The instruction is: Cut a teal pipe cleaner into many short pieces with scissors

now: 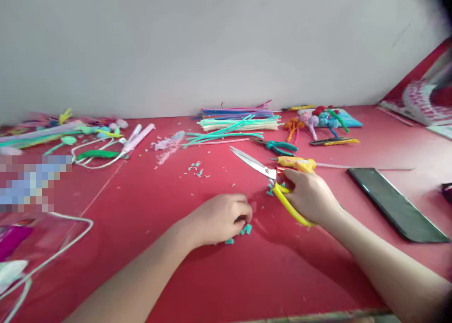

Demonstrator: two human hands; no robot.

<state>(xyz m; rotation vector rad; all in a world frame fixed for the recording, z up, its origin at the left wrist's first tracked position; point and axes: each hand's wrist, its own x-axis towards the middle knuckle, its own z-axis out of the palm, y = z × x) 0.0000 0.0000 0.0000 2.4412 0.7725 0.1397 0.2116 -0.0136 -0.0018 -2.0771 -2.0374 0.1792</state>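
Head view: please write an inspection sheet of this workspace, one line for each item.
Surface: red table, scattered with small teal and pale scraps.
Job's things: yellow-handled scissors, blades open; short teal pieces by the left fingers.
Clutter: pipe cleaner bundle, teal pliers, yellow glue gun, finished figures, dark phone, more craft bits at far left.
Grippers: left hand pinches the teal pieces on the table; right hand holds the scissors' handles.
Cables: white cord at lower left.
Surroundings: plain pale wall; red printed board leaning at right.
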